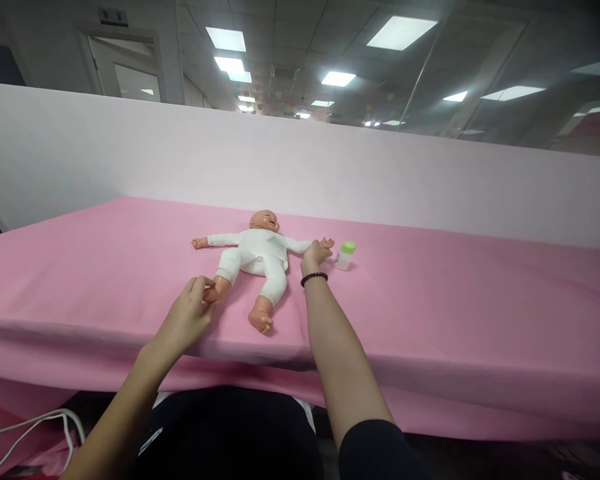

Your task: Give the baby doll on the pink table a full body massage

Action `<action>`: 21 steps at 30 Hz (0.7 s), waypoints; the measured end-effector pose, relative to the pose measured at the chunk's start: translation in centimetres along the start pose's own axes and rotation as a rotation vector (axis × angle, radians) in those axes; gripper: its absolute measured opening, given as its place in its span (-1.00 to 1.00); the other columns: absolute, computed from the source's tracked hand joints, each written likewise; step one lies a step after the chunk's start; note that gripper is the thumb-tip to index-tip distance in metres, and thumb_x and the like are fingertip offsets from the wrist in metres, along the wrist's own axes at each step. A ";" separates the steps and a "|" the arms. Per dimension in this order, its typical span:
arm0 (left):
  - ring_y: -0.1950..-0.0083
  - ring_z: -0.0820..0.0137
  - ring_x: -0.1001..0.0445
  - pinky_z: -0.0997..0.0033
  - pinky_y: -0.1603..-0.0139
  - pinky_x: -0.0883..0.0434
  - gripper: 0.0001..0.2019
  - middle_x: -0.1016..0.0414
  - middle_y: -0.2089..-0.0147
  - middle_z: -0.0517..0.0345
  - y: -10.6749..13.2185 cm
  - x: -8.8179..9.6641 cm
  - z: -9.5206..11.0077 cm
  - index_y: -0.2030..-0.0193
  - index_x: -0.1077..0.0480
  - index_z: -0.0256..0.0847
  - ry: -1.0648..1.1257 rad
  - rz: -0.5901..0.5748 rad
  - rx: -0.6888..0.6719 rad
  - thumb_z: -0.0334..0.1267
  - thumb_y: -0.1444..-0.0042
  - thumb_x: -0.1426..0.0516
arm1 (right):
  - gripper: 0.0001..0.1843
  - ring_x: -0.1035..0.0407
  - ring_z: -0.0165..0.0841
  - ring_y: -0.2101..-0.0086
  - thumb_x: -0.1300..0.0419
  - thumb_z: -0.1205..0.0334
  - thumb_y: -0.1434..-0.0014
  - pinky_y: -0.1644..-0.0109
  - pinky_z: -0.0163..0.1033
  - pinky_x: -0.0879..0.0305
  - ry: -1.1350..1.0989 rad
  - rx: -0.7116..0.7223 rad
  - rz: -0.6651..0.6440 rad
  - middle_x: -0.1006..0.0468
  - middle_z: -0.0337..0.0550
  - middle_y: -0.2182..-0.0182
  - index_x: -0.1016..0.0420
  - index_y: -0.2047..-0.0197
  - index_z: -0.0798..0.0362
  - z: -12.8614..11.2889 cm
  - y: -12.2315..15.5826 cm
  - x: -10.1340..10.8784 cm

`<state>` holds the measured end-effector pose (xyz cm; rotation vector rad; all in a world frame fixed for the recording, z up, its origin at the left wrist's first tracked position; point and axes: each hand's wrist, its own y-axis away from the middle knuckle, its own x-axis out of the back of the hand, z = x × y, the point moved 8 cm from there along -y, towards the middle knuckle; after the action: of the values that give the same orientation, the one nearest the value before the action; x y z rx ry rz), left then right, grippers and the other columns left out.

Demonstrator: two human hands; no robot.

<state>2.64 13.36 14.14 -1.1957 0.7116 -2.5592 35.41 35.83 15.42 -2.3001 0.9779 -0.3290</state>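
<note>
A baby doll (264, 247) in a white suit lies on its back on the pink cloth, its head toward the white wall and its arms spread. At the near left, my left hand (190, 312) pinches the doll's bare foot between thumb and fingers. My right hand (315, 257), with a dark beaded bracelet on the wrist, is closed at the doll's forearm near the cuff; my own hand partly hides the grip. Just right of it stands a small clear bottle (344, 260) with a green cap (348, 247). The doll's other foot rests on the cloth between my arms.
Pink cloth (455, 307) covers the wide table and hangs over its near edge, close to my body. A low white wall (330, 173) runs along the back, with glass above it. White cables (55, 415) hang at the lower left.
</note>
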 end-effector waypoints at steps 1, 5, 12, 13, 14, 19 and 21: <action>0.09 0.16 -0.51 0.15 0.11 -0.45 -0.89 -0.47 0.09 0.00 -0.8 0.5 0.6 0.12 -0.30 -0.13 0.009 0.022 -0.021 -0.24 -0.23 -0.08 | -0.58 -0.45 -0.19 -0.03 -0.22 0.08 -0.39 -0.12 0.03 -0.46 -0.011 -0.007 0.002 -0.46 0.02 -0.13 -0.40 -0.21 0.10 -0.2 0.0 -0.3; 0.01 0.17 -0.51 0.14 0.01 -0.44 -0.80 -0.50 0.01 -0.01 -5.6 1.7 3.1 0.03 -0.28 -0.15 0.045 0.137 -0.126 -0.21 -0.25 -0.14 | -0.63 -0.43 -0.23 -0.07 -0.06 0.22 -0.41 -0.16 -0.06 -0.40 -0.033 0.027 -0.062 -0.46 0.11 -0.16 -0.29 -0.23 0.13 -1.8 0.8 -1.9; 0.10 0.13 -0.51 0.15 0.08 -0.42 -0.79 -0.52 0.13 -0.04 -13.9 -2.9 4.2 0.09 -0.31 -0.19 -0.015 0.029 -0.118 -0.46 -0.14 -0.15 | -0.63 -0.41 -0.16 0.01 -0.15 0.23 -0.28 -0.12 -0.07 -0.35 0.071 0.298 -0.421 -0.55 0.05 -0.01 -0.42 -0.14 0.07 -5.3 3.4 -4.9; 0.11 0.13 -0.51 0.16 0.09 -0.42 -0.79 -0.51 0.15 -0.04 -14.3 -3.6 4.2 0.11 -0.31 -0.19 -0.011 0.013 -0.127 -0.47 -0.13 -0.14 | -0.60 -0.41 -0.14 0.03 -0.17 0.27 -0.25 -0.12 -0.05 -0.34 0.087 0.338 -0.478 -0.56 0.03 0.02 -0.45 -0.15 0.06 -5.5 3.8 -5.3; 0.12 0.14 -0.51 0.17 0.10 -0.42 -0.79 -0.51 0.15 -0.04 -14.6 -4.2 4.1 0.11 -0.32 -0.19 -0.001 0.007 -0.135 -0.47 -0.13 -0.14 | -0.56 -0.40 -0.13 0.05 -0.19 0.31 -0.21 -0.13 -0.05 -0.33 0.097 0.375 -0.531 -0.57 0.01 0.05 -0.46 -0.17 0.04 -5.7 4.1 -5.6; 0.10 0.17 -0.49 0.15 0.05 -0.44 -0.84 -0.49 0.12 -0.03 -14.1 -4.8 3.4 0.10 -0.30 -0.18 0.051 0.044 -0.166 -0.39 -0.17 -0.12 | -0.47 -0.39 -0.11 0.03 -0.20 0.37 -0.17 -0.17 -0.01 -0.30 0.095 0.420 -0.609 -0.57 0.03 0.02 -0.45 -0.23 0.04 -6.0 4.7 -5.9; 0.11 0.20 -0.49 0.15 0.04 -0.45 -0.84 -0.49 0.11 -0.01 -13.5 -4.1 3.2 0.09 -0.30 -0.18 0.072 0.069 -0.167 -0.35 -0.18 -0.12 | -0.53 -0.39 -0.12 0.01 -0.21 0.34 -0.18 -0.17 -0.03 -0.31 0.067 0.368 -0.554 -0.56 0.03 0.01 -0.45 -0.17 0.07 -5.8 4.2 -5.5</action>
<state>7.69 25.48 20.17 -1.1096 0.9824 -2.5387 26.62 34.93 17.41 -2.1814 0.2542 -0.7480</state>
